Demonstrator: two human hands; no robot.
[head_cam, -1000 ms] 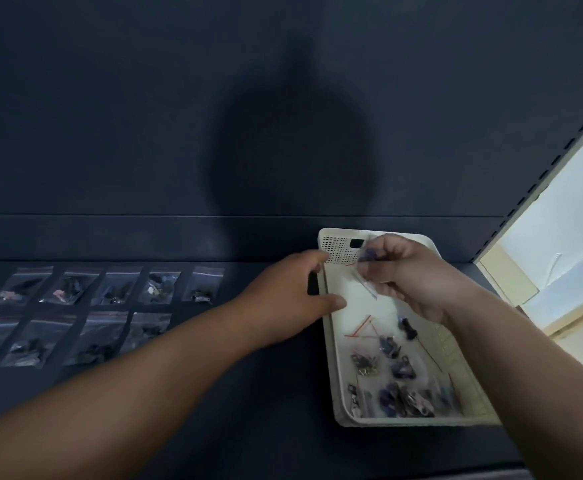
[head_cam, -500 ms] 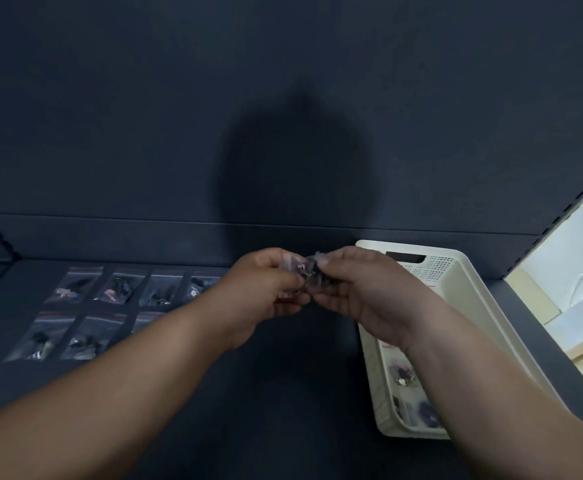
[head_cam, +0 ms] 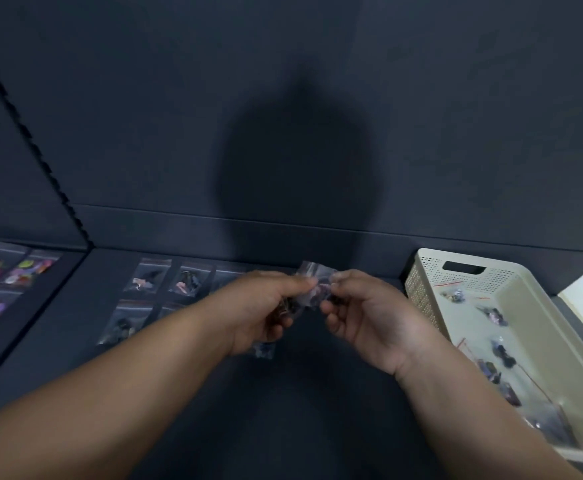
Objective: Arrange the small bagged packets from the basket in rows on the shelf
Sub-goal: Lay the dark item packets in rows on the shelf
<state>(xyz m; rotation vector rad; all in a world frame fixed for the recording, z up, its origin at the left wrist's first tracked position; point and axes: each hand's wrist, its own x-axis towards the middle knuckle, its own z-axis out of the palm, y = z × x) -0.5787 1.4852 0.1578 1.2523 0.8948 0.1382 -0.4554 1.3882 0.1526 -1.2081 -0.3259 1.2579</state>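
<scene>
A single small clear packet (head_cam: 312, 289) is stretched between the two hands, above the shelf (head_cam: 283, 410) and clear of it. The left hand (head_cam: 266, 308) pinches its left edge with thumb and curled fingers, and the right hand (head_cam: 373, 317) pinches its right edge the same way. The left palm may hold something dark besides, but blur makes that uncertain.

The step in hand looks like a carry from basket to row. The next move calls for one hand to let go and the other to lay the bag flat, square with its neighbours, in the next free place.

The laid packets (head_cam: 150, 280) lie left of the left hand in two rows. Four show plainly, the forearm covers any others, and one corner (head_cam: 264, 349) peeks out just below that hand.

Right of the right hand stands one cream basket (head_cam: 421, 282), with about six loose packets (head_cam: 492, 313) visible inside it.

Far left, past a divider, lie a few brightly coloured bags (head_cam: 23, 271), too blurred to count.
</scene>
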